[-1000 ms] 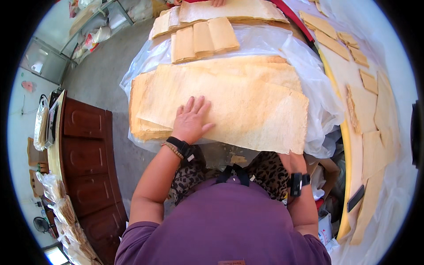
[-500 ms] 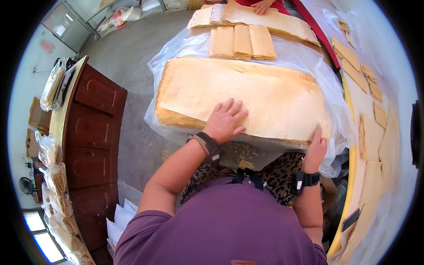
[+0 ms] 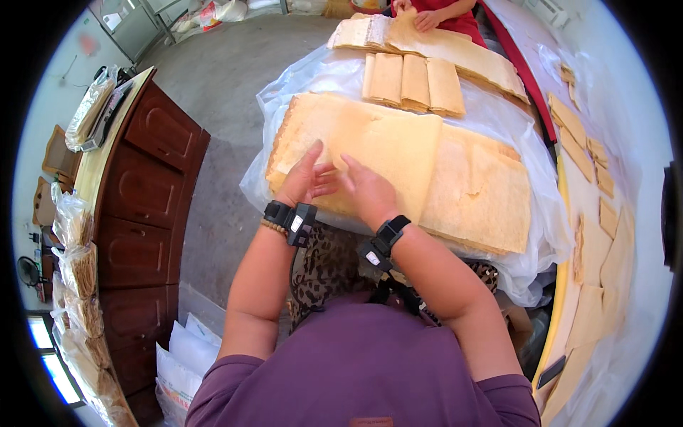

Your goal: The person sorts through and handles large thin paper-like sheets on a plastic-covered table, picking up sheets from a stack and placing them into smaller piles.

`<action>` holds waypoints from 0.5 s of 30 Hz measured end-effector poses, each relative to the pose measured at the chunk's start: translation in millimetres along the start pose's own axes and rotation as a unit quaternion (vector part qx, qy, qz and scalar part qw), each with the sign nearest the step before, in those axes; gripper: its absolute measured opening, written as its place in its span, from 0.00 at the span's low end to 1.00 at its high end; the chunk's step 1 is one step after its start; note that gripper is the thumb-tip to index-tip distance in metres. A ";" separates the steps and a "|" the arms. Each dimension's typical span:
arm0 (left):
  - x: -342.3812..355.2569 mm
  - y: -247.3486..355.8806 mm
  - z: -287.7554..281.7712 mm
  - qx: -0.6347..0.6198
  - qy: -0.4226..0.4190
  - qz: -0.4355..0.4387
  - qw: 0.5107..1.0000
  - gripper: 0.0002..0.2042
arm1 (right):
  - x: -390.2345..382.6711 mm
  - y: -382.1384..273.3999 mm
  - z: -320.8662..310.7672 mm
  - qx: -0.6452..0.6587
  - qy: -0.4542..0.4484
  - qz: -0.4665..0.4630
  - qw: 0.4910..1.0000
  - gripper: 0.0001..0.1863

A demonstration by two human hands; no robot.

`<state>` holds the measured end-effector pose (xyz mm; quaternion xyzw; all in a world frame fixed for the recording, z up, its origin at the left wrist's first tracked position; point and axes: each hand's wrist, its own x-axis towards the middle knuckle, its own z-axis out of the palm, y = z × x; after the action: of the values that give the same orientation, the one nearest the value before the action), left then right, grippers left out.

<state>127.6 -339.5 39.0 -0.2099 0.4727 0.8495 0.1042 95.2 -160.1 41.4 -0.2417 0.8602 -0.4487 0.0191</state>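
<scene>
Folding so far: the top sheet [image 3: 388,139] looks doubled over once, judging by its smooth right edge, which stops partway across the stack [image 3: 484,206]; where its free end lies is hard to tell.
Folded pieces: a row of narrow ones [image 3: 414,82] lies just beyond the stack, apparently finished.
Flat sheets: those exposed at the right of the stack lie unfolded, so much seems left.
Left hand: over the left part of the top sheet [image 3: 306,179], thumb and fingers apart, nothing seen between them.
Right hand: just beside the left [image 3: 373,193], fingers pointing toward it; blur and overlap hide whether its grip pinches an edge.
Plastic sheeting: translucent, spread beneath the stack and the folded pieces [image 3: 551,228].
Far stack: long flat sheets [image 3: 469,57], with a co-worker's hands [image 3: 427,20] at its far edge.
Clear bags: lined up along the left side [image 3: 78,270], holding brownish layered pieces.
White sacks: at lower left [image 3: 178,370], contents hidden.
Cabinet: reddish brown, doors shut [image 3: 142,192], inside not visible; a clear bag [image 3: 92,114] on top holds something pale.
</scene>
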 end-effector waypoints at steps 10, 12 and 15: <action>11.4 -21.5 -0.2 0.516 0.320 0.194 0.771 0.30 | 9.5 18.5 -65.5 -0.311 0.087 -0.141 0.936 0.30; 10.5 -20.4 5.8 0.515 0.336 0.158 0.773 0.30 | 13.2 60.7 -66.7 -0.352 0.043 -0.070 0.932 0.31; 13.2 -18.4 3.1 0.539 0.333 0.158 0.757 0.30 | 10.3 89.8 -50.6 -0.385 0.021 -0.015 0.923 0.31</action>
<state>122.0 -327.4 20.5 -0.3113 0.8839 0.3346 -0.0993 37.7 -82.8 3.3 -0.2337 0.9631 -0.0882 -0.1005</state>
